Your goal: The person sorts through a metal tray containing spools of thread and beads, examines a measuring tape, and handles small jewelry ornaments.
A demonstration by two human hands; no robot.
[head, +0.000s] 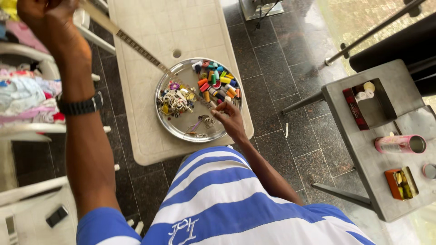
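- Your left hand (47, 18), raised near the camera, has a closed grip on a tape (136, 45).
- Your right hand (229, 119) pinches something small in the tray (175, 129) of spools (217, 84) on the surface (150, 22).

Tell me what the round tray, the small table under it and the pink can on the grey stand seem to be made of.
Round tray: polished metal, likely steel, with a mirror-like sheen and rolled rim. Small table: moulded plastic, matte cream, with an embossed grid and a centre hole. Pink can: probably metal, judging by its silvery open end, though the pink body may be a wrap.
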